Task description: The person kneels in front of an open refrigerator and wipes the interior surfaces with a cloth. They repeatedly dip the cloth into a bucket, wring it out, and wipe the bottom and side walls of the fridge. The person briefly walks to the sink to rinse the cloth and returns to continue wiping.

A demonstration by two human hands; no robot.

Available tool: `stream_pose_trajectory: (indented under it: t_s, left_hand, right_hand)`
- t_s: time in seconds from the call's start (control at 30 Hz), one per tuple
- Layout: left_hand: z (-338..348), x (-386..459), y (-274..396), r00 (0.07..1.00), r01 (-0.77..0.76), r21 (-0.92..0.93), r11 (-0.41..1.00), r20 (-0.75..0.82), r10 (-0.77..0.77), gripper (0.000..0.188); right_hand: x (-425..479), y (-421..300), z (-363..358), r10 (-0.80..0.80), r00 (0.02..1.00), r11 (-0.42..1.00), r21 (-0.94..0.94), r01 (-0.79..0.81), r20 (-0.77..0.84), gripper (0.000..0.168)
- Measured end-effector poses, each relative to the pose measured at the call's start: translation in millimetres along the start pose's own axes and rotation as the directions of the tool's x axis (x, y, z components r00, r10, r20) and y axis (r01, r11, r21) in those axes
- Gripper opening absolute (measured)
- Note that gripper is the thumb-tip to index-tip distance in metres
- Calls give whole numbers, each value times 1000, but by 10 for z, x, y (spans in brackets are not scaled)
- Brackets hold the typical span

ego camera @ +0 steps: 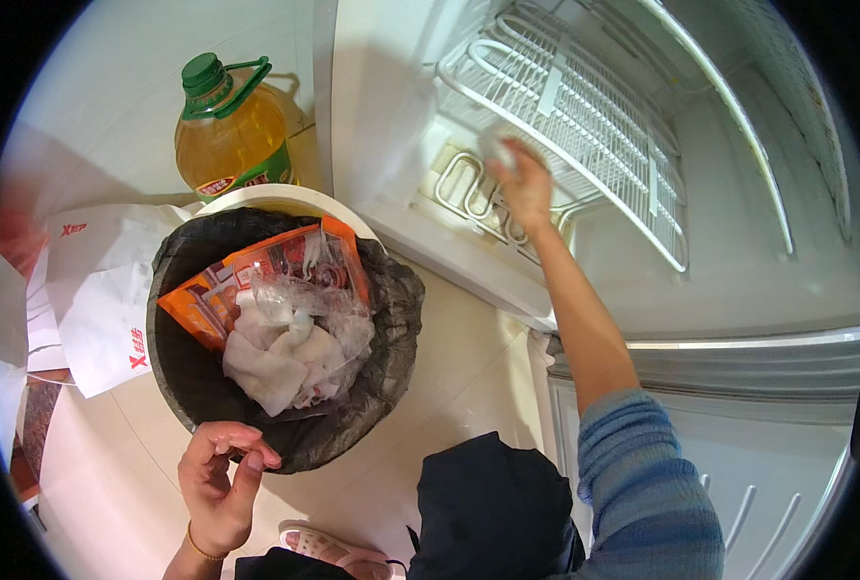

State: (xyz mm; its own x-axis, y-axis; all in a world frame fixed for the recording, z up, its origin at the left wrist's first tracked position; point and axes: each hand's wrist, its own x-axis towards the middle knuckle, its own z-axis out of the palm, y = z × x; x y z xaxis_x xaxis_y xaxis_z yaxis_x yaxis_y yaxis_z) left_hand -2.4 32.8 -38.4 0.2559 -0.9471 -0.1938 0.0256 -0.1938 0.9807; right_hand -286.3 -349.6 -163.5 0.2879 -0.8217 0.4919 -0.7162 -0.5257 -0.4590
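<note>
Inside an open freezer compartment, my right hand (524, 181) is blurred above the compartment floor, gripping a whitish wad (501, 148) that looks like tissue or cloth. Below it run bent white cooling tubes (466, 190) on a floor stained yellowish. A white wire evaporator shelf (582, 123) slants just above my hand. My left hand (223, 475) hovers by the near rim of a waste bin lined with a black bag (393, 341), its fingers curled, nothing visible in them. Crumpled white tissues (277, 362), clear plastic film (292, 297) and an orange food packet (212, 290) fill the bin.
A large oil bottle with a green cap (234, 138) stands behind the bin, against the wall. White paper bags (103, 283) with red print lean at the left. The freezer door (691, 420) hangs open on the right. My knee (495, 500) and sandalled foot (335, 547) are below.
</note>
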Motion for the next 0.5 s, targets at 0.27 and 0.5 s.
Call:
stream_pose_trajectory:
  t_s: [0.27,0.5]
  left_hand:
    - [61,66,-29,997,45,-40,998,-62,-48,15]
    - [40,205,-218,953,-275,159,948,-86,291,15]
  right_hand:
    - [-101,202,685,-69,984,933,-339,122,164,31]
    - [-113,95,395,-129,933,898,-359,253,336,29]
